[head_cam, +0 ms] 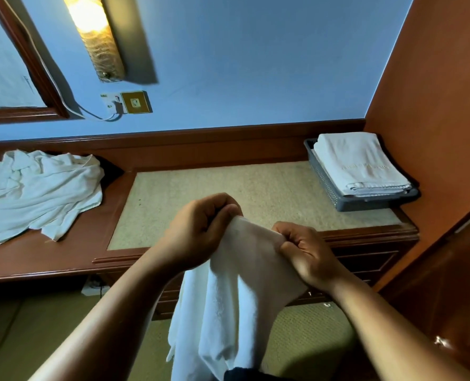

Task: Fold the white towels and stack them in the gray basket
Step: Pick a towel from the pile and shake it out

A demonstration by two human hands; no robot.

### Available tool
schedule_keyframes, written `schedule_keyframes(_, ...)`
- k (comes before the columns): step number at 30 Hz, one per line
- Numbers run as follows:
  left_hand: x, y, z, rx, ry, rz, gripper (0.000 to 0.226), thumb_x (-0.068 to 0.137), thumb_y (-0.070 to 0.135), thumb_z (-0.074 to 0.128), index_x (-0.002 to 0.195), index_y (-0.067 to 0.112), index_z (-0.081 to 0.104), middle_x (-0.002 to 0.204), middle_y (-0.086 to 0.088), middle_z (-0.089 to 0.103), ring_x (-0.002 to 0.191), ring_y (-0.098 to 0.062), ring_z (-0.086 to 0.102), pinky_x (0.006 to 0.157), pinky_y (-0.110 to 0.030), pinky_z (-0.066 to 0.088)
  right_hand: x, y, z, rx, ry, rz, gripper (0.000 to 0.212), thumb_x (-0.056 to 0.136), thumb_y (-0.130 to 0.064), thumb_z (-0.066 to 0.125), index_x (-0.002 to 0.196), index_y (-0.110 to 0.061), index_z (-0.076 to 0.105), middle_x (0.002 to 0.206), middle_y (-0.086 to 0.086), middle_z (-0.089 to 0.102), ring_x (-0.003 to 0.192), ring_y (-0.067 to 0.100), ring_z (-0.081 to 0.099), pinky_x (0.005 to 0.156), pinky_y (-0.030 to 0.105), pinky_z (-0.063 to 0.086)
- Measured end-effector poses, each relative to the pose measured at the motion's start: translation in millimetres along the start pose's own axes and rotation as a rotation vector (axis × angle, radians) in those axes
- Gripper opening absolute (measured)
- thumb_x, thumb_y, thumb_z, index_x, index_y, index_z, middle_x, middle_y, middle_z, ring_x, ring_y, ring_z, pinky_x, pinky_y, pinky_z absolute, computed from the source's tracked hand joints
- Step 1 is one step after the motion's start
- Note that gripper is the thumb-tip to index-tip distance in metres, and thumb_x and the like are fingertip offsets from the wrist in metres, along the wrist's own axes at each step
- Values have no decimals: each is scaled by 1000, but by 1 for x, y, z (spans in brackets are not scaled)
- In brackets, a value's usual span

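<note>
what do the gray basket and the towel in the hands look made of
The gray basket looks like matte moulded plastic: its wall is a grid of small holes. The held towel looks like soft white terry cloth, probably cotton: it hangs in limp folds with a nubby surface.

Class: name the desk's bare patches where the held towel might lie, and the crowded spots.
Free: the beige inlay, between the crumpled towel pile at left and the gray basket at right. Crowded: the left end under the pile, the basket's right corner.
</note>
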State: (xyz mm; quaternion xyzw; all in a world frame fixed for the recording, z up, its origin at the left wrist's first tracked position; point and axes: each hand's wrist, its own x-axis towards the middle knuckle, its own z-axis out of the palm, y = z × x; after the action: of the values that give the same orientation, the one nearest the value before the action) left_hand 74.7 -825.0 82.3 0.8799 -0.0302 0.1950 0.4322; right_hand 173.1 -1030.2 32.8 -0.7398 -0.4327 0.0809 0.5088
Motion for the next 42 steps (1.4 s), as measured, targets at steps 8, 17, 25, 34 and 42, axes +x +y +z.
schedule_keyframes(8,-5,-17,-21,92,57,20,22,85,56,64,85,35,61,72,13,61,62,-7,56,52,-22,42,4,2,3,24,-75,63,40,89,-47,62,67,-15,54,61,-7,50,59,7,48,54,30,36)
schedule_keyframes(17,-19,-42,-34,158,29,196,14,98,33,63,105,22,68,101,13,68,92,-5,67,75,-26,54,33,-23,-10,-306,-84,114,12,86,-41,75,88,-31,69,79,-11,69,73,4,65,64,30,53)
schedule_keyframes(25,-2,-66,-73,131,31,210,8,94,21,71,99,18,76,98,10,72,92,-3,69,78,-25,55,50,-1,39,-415,73,-204,11,95,-26,65,104,-23,59,104,-14,52,83,11,61,64,37,54)
schedule_keyframes(34,9,-85,-118,125,-170,268,9,94,20,73,100,13,75,94,7,71,88,-6,69,72,-31,57,87,-6,124,-43,-98,7,18,89,-31,73,107,-28,72,111,-14,64,109,9,62,91,28,51)
schedule_keyframes(42,-1,-113,-154,119,-206,232,9,93,22,74,97,14,76,92,8,73,87,-3,69,74,-27,55,101,-3,176,2,-90,126,26,91,-41,68,102,-19,78,104,-11,67,98,8,66,82,29,54)
